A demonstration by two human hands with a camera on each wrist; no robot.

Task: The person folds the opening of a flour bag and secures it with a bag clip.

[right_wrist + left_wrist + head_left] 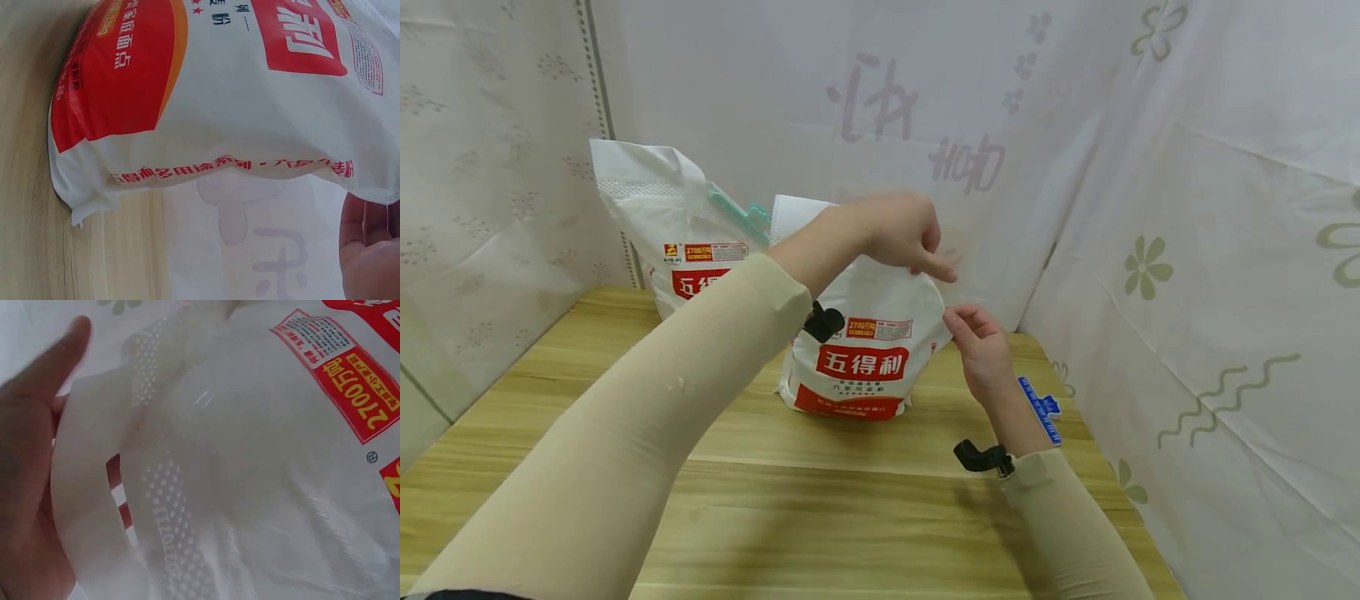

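A white flour bag (880,292) with red labels stands upright on the wooden table. Its right edge is pinched between the thumb and fingers of my right hand (987,354); in the right wrist view, that hand (375,250) is at the bag's side seam. At the bag's top is my left hand (898,227), thumb stretched out to the right and apart from the bag. The left wrist view shows this hand (28,450) with fingers partly hidden behind the bag's top strip (94,506), which has a slot in it.
Behind to the left stands a second flour bag (651,221) with a green sealing clip (741,215) across its upper part. A blue sealing clip (1040,410) lies on the table (820,517) beside my right wrist. Patterned cloth walls (1217,275) enclose the back and sides.
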